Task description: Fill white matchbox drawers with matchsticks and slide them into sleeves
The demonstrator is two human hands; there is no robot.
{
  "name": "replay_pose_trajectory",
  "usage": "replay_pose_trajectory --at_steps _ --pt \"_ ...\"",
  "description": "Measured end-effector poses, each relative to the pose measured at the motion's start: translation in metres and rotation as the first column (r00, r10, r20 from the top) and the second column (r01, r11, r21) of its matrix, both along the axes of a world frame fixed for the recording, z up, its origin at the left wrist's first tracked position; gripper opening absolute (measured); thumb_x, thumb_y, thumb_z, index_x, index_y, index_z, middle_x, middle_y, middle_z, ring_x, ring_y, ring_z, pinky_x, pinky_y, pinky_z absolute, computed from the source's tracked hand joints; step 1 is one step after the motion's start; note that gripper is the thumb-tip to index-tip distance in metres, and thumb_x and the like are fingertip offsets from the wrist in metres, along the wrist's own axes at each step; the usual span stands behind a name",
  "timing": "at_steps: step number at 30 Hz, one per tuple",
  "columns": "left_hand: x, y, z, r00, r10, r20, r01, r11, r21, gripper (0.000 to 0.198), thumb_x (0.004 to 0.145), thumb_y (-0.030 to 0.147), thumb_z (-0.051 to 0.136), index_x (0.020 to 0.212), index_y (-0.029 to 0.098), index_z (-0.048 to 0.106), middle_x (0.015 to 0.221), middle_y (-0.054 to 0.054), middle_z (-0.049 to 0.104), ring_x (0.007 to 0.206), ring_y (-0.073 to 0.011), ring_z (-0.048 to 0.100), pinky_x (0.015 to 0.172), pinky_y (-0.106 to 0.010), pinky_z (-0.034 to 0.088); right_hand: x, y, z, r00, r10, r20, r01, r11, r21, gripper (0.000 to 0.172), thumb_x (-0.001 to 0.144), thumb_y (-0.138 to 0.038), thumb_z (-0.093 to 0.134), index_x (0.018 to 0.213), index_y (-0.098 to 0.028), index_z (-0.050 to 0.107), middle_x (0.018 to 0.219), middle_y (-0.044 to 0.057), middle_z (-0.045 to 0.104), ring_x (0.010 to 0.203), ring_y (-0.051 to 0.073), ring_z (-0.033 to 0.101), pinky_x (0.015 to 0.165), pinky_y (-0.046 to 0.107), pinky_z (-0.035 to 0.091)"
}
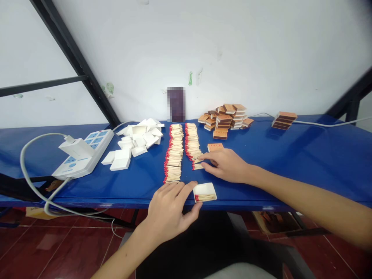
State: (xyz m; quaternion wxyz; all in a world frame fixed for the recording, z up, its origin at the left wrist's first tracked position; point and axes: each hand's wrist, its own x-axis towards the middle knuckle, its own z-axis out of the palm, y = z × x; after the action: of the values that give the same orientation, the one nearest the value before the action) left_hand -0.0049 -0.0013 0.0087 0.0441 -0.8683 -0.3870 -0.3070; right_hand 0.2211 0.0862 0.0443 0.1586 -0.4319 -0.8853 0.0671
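Observation:
My left hand [171, 209] steadies a small white matchbox tray [205, 189] at the front edge of the blue table, thumb on its near side and fingertip at its far left corner. Several red-tipped matches [205, 197] lie along the tray's near side. My right hand [228, 164] reaches to the near end of the right row of matches [192, 141]. Its index fingertip touches the matches, and the thumb is a little apart, close to a few separated matches [197, 166]. The left row of matches [174, 153] lies alongside. An orange matchbox sleeve [215, 147] sits just beyond my right hand.
White empty trays [139, 137] are heaped at left, beside a power strip [84, 155] with a plugged-in charger and looping white cable [23, 155]. Orange matchboxes [225, 118] pile up near the wall, with a small stack [284, 120] farther right. A pixelated dark object [176, 104] leans against the wall.

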Motion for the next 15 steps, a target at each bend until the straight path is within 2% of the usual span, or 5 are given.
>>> replay_pose_trajectory --at_steps 4,15 --pt "0.0005 0.0006 0.0000 1.000 -0.002 0.002 0.002 1.000 -0.001 0.033 0.092 0.036 0.057 0.119 0.017 0.059 0.088 -0.005 0.070 0.077 -0.0233 0.068 0.069 -0.038 0.055 0.0008 0.0005 -0.0013 1.000 -0.003 -0.023 0.003 1.000 0.003 0.029 0.093 -0.030 0.051 0.111 -0.023 0.073 0.074 0.001 0.071 0.062 0.013 0.057 0.057 0.025 0.030" --pt "-0.0004 0.0014 0.0001 1.000 -0.004 -0.007 0.004 1.000 0.002 0.033 0.092 0.035 0.057 0.119 0.017 0.059 0.088 -0.006 0.070 0.076 -0.0240 0.068 0.069 -0.039 0.055 0.0002 0.0016 -0.0020 1.000 -0.006 -0.029 0.005 1.000 -0.013 0.027 0.092 -0.030 0.051 0.107 -0.023 0.073 0.078 0.001 0.073 0.064 0.013 0.059 0.058 0.025 0.030"
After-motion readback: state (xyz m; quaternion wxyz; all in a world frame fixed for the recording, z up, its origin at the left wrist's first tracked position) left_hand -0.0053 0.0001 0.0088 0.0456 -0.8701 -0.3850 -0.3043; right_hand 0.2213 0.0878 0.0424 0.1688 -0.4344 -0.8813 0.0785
